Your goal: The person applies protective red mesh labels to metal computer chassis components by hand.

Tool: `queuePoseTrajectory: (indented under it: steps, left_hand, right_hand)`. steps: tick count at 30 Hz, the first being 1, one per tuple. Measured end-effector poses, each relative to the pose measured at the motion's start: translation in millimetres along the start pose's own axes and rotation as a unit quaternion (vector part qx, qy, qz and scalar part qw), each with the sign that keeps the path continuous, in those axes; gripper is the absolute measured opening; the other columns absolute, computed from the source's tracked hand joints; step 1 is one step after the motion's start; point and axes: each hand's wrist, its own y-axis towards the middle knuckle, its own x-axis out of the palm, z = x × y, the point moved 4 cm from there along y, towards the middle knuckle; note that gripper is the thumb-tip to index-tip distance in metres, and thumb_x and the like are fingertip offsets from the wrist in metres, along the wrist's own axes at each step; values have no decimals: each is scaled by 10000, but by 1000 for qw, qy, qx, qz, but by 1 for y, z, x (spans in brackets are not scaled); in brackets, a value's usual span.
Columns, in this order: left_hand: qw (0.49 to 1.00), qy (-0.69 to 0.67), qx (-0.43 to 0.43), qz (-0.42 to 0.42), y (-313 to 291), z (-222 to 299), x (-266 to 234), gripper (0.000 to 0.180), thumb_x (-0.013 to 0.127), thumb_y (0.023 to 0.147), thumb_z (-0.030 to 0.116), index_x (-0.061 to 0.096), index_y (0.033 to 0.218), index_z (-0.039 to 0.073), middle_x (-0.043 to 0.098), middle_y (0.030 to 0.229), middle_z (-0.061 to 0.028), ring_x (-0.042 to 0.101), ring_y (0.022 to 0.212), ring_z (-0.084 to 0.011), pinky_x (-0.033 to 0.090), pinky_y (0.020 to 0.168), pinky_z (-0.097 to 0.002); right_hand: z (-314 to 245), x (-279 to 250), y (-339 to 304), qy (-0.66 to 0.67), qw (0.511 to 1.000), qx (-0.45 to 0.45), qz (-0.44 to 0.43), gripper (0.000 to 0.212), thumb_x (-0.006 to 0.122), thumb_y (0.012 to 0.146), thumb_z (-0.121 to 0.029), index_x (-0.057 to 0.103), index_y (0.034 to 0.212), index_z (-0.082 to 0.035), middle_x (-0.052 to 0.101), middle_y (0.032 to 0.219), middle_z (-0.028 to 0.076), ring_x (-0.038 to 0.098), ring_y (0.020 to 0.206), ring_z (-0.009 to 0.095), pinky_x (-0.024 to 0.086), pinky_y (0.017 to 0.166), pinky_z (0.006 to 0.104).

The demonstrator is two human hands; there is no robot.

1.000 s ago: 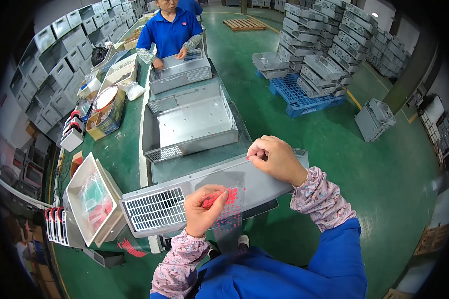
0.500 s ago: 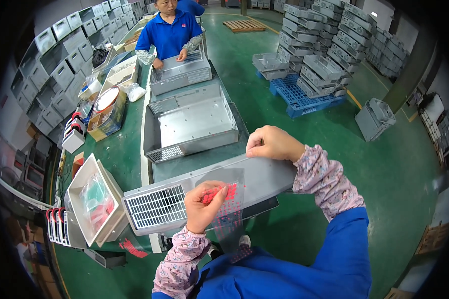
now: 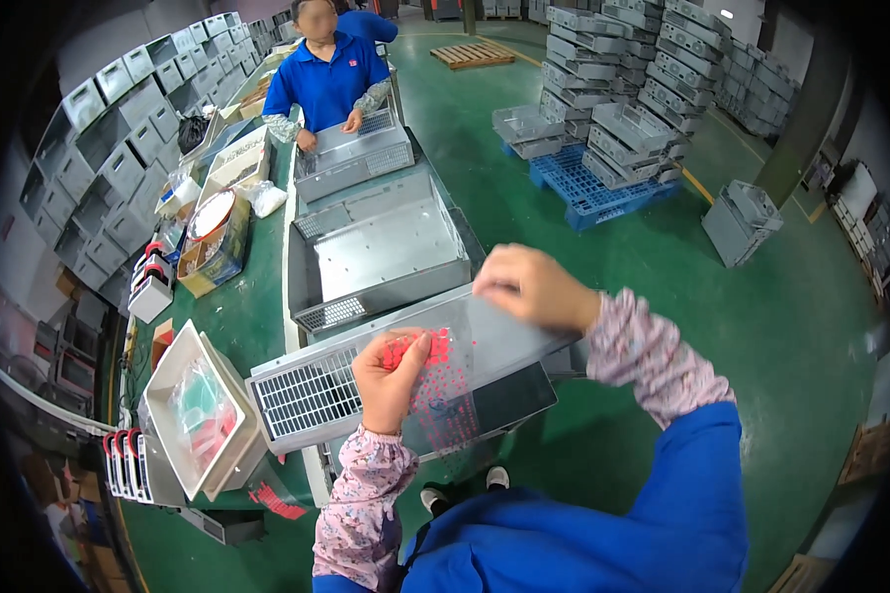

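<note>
My left hand (image 3: 386, 383) is closed, pinching a clear plastic sheet (image 3: 448, 400) with rows of small red dot stickers. The sheet hangs in front of a long grey metal case (image 3: 509, 338), whose left end has a slotted vent grille. Over the far right part of that case is my right hand (image 3: 536, 287), blurred, its fingers curled together in a pinch. Whatever those fingertips hold, if anything, is too small to make out. Just beyond lies an open grey metal tray-shaped case (image 3: 391, 295) with perforated sides.
White plastic bins (image 3: 229, 450) holding bagged parts stand at the left. Across the bench (image 3: 257, 326) a co-worker in blue (image 3: 318, 84) handles another metal case (image 3: 361, 166). Stacked cases rest on a blue pallet (image 3: 588, 198) to the right. A dark column (image 3: 811, 109) stands farther right.
My left hand has moved slightly up and away, carrying the dotted sheet. My right hand has shifted a little left over the case and is now blurred. The whole view has shifted slightly.
</note>
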Motion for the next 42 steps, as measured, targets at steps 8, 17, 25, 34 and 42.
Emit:
queuePoseTrajectory:
  steps: [8,17,25,34,42]
  left_hand:
    - [998,-53,-34,8,11,-4,2,68,633,762,9,581,736,-25,623,805,-82,545,675,-87,440,620,-207]
    - [999,-24,-34,-10,17,-1,6,67,624,769,14,582,731,-21,624,793,-79,550,686,-85,434,614,-202]
    - [998,-5,-27,-61,1,-3,3,57,641,753,-3,590,758,-29,627,809,-95,567,684,-103,457,636,-223]
    - [991,-7,-51,-120,-5,4,12,142,650,748,6,602,874,-37,635,852,-102,600,764,-111,492,680,-226]
    - [994,-48,-38,-90,-6,-4,6,49,621,760,-17,572,760,-18,635,844,-114,582,712,-99,477,639,-222]
  right_hand:
    - [-44,17,-73,-100,974,-204,-5,200,585,702,-121,592,894,-65,583,993,62,524,961,222,396,828,373]
    - [3,37,-172,-216,909,70,-350,172,588,738,-213,537,818,-69,585,709,84,587,628,280,465,523,359]
    - [-71,11,-48,106,976,-53,185,156,609,731,-18,565,880,-18,568,887,97,568,784,232,458,678,292]
    - [-51,28,-35,242,961,44,126,140,608,752,6,608,891,-1,602,832,98,584,746,168,460,679,266]
    - [-60,27,-35,124,973,-29,194,194,603,724,56,614,898,-29,600,854,105,597,738,197,474,630,265]
